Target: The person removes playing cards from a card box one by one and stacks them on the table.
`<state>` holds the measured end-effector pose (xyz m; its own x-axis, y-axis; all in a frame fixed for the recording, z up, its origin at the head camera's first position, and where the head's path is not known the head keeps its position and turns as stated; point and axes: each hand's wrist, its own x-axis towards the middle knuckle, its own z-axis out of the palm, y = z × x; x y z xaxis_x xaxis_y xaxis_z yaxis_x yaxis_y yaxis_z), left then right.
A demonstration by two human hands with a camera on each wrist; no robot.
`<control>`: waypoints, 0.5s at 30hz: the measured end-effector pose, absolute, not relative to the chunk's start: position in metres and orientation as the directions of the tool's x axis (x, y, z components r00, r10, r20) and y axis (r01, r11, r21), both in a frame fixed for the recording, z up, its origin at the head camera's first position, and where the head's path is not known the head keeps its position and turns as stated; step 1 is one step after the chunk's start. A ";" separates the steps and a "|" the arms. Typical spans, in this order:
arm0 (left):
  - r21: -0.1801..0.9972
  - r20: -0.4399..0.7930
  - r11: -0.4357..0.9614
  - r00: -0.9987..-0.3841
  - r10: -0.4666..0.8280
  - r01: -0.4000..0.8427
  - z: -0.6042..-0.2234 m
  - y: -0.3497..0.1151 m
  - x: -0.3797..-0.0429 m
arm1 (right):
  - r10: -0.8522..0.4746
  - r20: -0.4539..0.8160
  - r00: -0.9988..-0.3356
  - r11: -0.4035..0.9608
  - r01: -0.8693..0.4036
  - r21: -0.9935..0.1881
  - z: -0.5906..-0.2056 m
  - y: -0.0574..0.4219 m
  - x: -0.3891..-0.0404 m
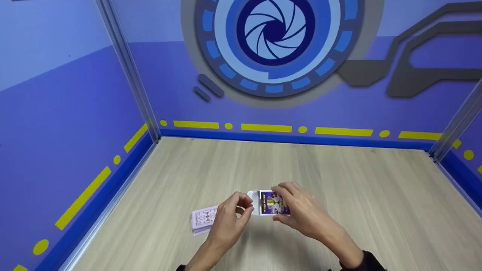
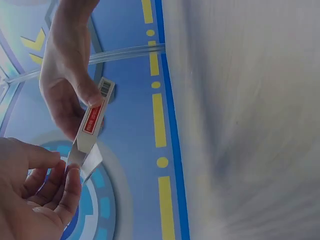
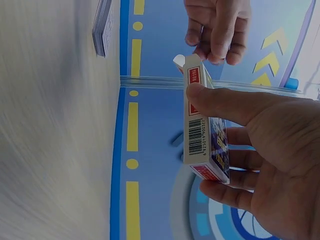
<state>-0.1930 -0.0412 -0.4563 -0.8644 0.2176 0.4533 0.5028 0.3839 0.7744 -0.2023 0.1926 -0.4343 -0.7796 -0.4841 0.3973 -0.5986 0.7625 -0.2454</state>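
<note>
A small card box (image 1: pixel 268 203), with a purple printed front and white sides, is in my right hand (image 1: pixel 303 209). Thumb on one side edge and fingers on the opposite one, that hand grips it. The right wrist view shows the box's barcode (image 3: pixel 197 137) and red label. A white flap (image 1: pixel 255 203) stands out from the box's left end, opened. My left hand (image 1: pixel 230 216) is at this flap, its fingers loosely bent and fingertips right at the flap's edge. Left of it, partly hidden behind the hand, a stack of lilac-backed playing cards (image 1: pixel 203 218) lies on the table.
The wood-grain table (image 1: pixel 339 173) runs back to a blue printed wall (image 1: pixel 226 111) with yellow dashes. Side walls rise at left and right, joined by metal corner posts (image 1: pixel 130 67). In the right wrist view the card stack (image 3: pixel 102 27) appears at the upper left.
</note>
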 end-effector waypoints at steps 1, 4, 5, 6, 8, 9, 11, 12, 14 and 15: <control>0.788 0.436 0.381 -0.875 0.211 0.484 -0.457 -0.041 -0.194 | -0.486 0.394 -0.780 0.763 -0.599 -0.244 -0.434 0.191 -0.202; 0.818 0.389 0.373 -0.899 0.201 0.437 -0.459 -0.041 -0.195 | -0.493 0.380 -0.783 0.763 -0.599 -0.244 -0.433 0.189 -0.199; 0.826 0.375 0.371 -0.905 0.200 0.424 -0.460 -0.041 -0.195 | -0.496 0.376 -0.783 0.763 -0.600 -0.242 -0.433 0.187 -0.198; 0.833 0.361 0.368 -0.910 0.202 0.412 -0.460 -0.041 -0.195 | -0.500 0.373 -0.782 0.762 -0.602 -0.240 -0.432 0.187 -0.197; 0.846 0.335 0.362 -0.918 0.212 0.392 -0.462 -0.042 -0.196 | -0.513 0.371 -0.774 0.754 -0.613 -0.235 -0.432 0.185 -0.196; 0.852 0.321 0.359 -0.922 0.218 0.381 -0.462 -0.042 -0.197 | -0.520 0.372 -0.769 0.748 -0.620 -0.236 -0.432 0.185 -0.196; 0.865 0.296 0.348 -0.927 0.232 0.363 -0.464 -0.043 -0.198 | -0.537 0.377 -0.754 0.733 -0.639 -0.234 -0.433 0.184 -0.195; 0.872 0.282 0.339 -0.929 0.240 0.352 -0.464 -0.043 -0.198 | -0.545 0.379 -0.748 0.725 -0.647 -0.235 -0.433 0.183 -0.194; 0.887 0.258 0.322 -0.934 0.248 0.331 -0.465 -0.044 -0.199 | -0.556 0.380 -0.739 0.715 -0.659 -0.234 -0.434 0.183 -0.194; 0.893 0.247 0.317 -0.936 0.250 0.320 -0.465 -0.044 -0.199 | -0.560 0.379 -0.737 0.711 -0.662 -0.236 -0.434 0.182 -0.194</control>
<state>-0.1990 -0.0445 -0.4652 -0.9362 0.2499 0.2472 0.3203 0.3168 0.8928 -0.1936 0.1824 -0.4340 -0.7367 -0.5599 0.3793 -0.6621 0.7112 -0.2363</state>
